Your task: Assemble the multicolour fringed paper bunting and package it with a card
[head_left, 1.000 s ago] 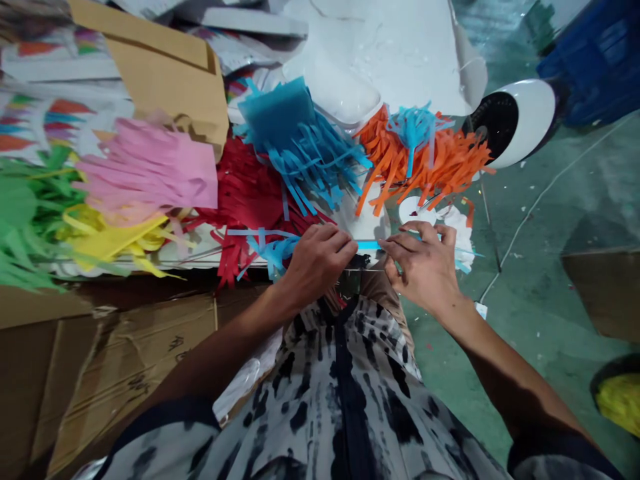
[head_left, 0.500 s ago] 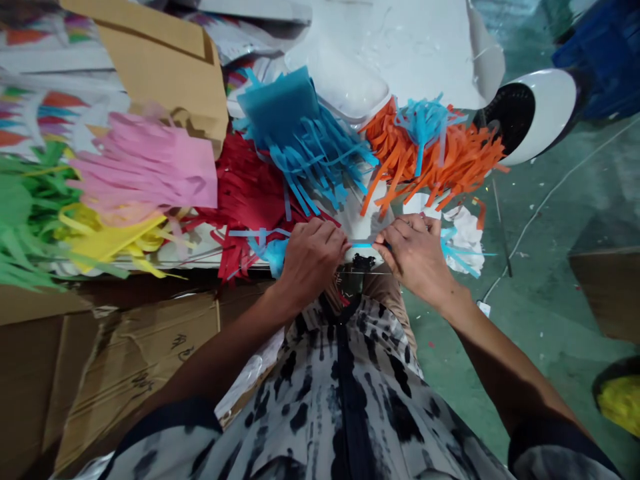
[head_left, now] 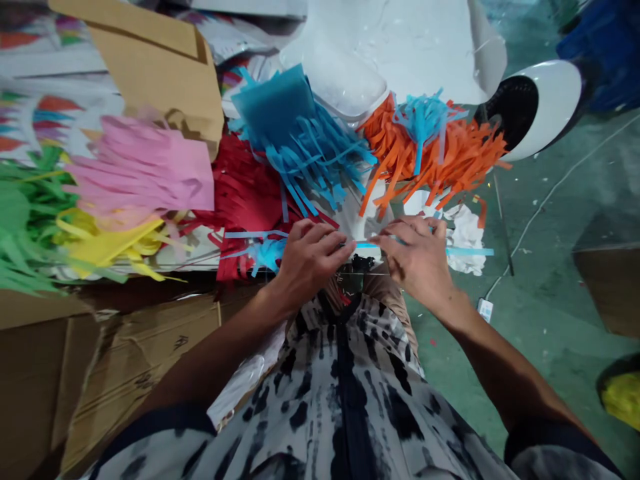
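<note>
A light blue tissue-paper tassel (head_left: 267, 252) is stretched sideways in front of my body, its narrow middle showing between my two hands. My left hand (head_left: 316, 257) is closed over its left part, thumb and fingers pinched near the middle. On the other side my right hand (head_left: 415, 250) pinches the same strip, its fingers bent and somewhat raised. Fringe strands stick out beyond my left hand, and a flat blue strip pokes out past my right. My fingers hide the rest of it. Just beyond lie a stack of blue fringed paper (head_left: 305, 133) and a red fringed pile (head_left: 250, 180).
Orange fringed paper (head_left: 435, 157) with a blue tassel on top lies at the right. Pink (head_left: 145, 167), yellow (head_left: 107, 243) and green (head_left: 30, 220) fringed papers spread leftward. Behind are a brown envelope (head_left: 155, 63) and a black-and-white stool (head_left: 553, 110). Cardboard (head_left: 140, 373) stands below left.
My right hand's fingers have loosened and lifted a little on the strip. The blue ends right of it, spread out before, now show as one flat strip.
</note>
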Available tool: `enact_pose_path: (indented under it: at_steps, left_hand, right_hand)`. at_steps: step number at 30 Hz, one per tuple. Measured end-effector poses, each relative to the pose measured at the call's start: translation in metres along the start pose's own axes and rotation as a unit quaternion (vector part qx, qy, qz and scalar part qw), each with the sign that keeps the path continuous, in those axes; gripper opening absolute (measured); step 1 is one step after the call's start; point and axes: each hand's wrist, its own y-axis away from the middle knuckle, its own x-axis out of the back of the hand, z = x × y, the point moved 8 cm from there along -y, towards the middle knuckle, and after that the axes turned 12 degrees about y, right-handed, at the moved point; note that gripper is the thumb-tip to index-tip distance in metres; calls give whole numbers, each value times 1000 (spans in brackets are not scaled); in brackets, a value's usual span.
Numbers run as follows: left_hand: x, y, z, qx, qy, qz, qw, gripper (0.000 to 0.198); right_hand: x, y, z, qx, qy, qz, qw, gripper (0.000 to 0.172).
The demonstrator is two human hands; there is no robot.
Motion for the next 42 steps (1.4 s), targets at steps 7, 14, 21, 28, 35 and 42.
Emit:
enact_pose_path:
  at_steps: [7,14,21,28,35,42]
  left_hand:
    - [-6,27,43,-73,-23,34,996,27]
    - [-9,40,48,-67,1,85,994,20]
    - [15,41,38,166,307,100,932,23]
    - [-10,61,41,383,691,-46,612,33]
    - [-8,60,31,368,666,48,647,27]
    - [2,51,21,340,661,107,660,23]
  right_hand:
    - [18,30,-40,1,60,75,995,32]
    - [15,45,-53,-6,30,119,992,35]
    - [50,47,-46,30,15,166,986,43]
    - [72,52,-38,13,-53,124,991,43]
    - [76,28,-41,-79,-226,126,963,9]
    - [50,14,-39,-191,-483,51,853,14]
